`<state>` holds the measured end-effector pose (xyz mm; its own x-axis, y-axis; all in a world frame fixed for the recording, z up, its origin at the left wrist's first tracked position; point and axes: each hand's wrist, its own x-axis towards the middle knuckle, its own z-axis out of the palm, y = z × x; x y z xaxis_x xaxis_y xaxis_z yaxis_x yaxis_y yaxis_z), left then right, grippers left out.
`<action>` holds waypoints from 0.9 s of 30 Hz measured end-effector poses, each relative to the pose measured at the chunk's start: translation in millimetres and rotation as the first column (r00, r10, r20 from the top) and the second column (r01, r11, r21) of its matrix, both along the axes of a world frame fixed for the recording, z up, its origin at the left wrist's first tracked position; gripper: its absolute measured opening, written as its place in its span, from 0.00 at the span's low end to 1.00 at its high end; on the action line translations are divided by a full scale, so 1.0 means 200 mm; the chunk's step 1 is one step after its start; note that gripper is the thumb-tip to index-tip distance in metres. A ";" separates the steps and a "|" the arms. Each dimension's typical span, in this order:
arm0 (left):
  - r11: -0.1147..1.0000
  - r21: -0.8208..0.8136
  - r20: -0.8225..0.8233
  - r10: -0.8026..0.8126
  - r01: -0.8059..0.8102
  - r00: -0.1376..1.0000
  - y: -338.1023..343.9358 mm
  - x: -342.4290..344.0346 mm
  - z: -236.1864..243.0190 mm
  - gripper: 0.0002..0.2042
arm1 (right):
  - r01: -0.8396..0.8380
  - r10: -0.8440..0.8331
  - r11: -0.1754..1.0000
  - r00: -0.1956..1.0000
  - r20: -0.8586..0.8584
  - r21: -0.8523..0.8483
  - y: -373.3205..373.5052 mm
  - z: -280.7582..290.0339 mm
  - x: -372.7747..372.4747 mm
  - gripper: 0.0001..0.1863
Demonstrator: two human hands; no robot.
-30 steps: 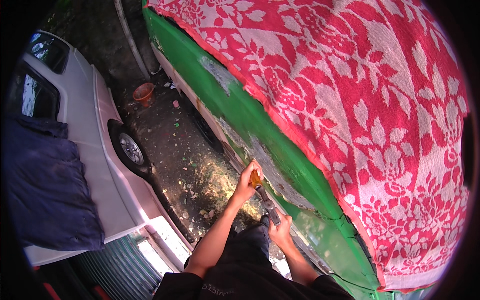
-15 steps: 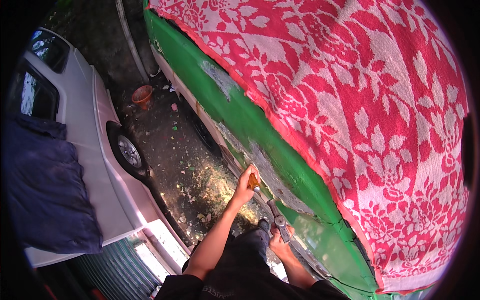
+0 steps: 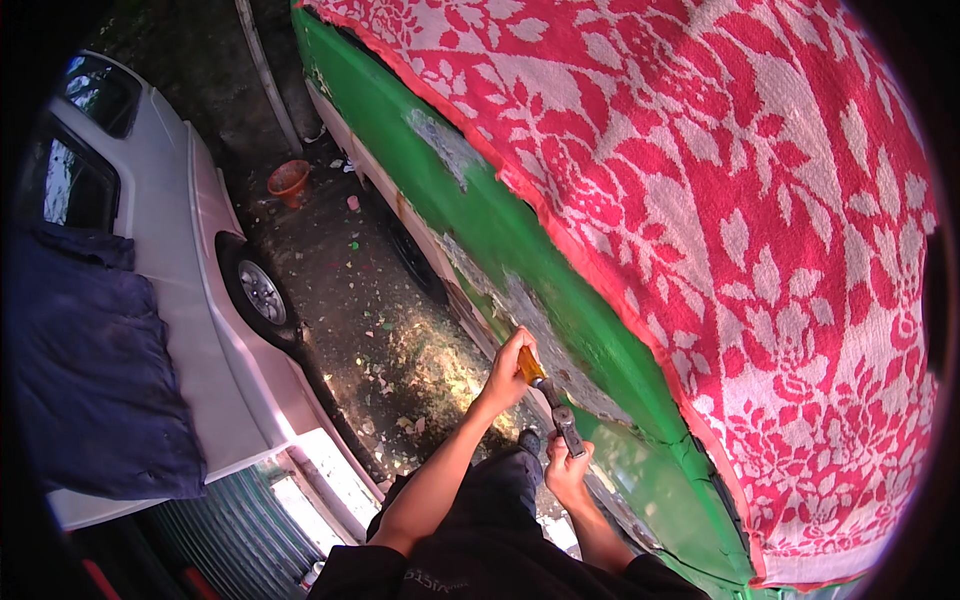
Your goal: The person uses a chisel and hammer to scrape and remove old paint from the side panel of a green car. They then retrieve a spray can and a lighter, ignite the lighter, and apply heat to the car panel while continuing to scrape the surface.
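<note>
The left hand (image 3: 512, 368) has its grip closed around the yellow handle of a scraper (image 3: 548, 395), whose metal blade end lies against the green car body (image 3: 590, 330) where the paint is stripped to grey. The right hand (image 3: 567, 470), fingers curled, pinches the blade end from below. A red and white patterned blanket (image 3: 720, 200) covers the car above.

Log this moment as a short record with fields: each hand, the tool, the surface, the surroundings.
left hand: grips the tool's yellow handle
right hand: at the tool's metal end
tool: slim scraper or chisel, tip against the panel
surface: green car body, paint flaked off in grey patches
cover: red and white floral cloth over the car
surroundings: white car on the left, orange pot, paint chips on the ground
</note>
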<state>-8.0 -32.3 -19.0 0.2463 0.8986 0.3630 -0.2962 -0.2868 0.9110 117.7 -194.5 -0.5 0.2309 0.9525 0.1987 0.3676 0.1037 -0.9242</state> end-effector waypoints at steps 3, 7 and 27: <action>0.999 -0.051 0.094 0.006 -0.002 0.996 -0.01 0.01 0.00 0.12 | -0.041 0.040 0.999 0.998 0.051 0.024 0.01 0.01 0.00 0.01; 0.995 -0.096 0.141 0.020 -0.006 0.990 -0.02 0.00 -0.02 0.10 | -0.088 0.090 0.996 0.993 0.076 -0.033 0.03 0.10 -0.02 0.01; 0.994 -0.108 0.153 -0.009 0.026 0.988 0.05 -0.03 -0.02 0.10 | -0.147 0.123 0.988 0.943 0.310 0.054 0.13 0.13 0.02 0.02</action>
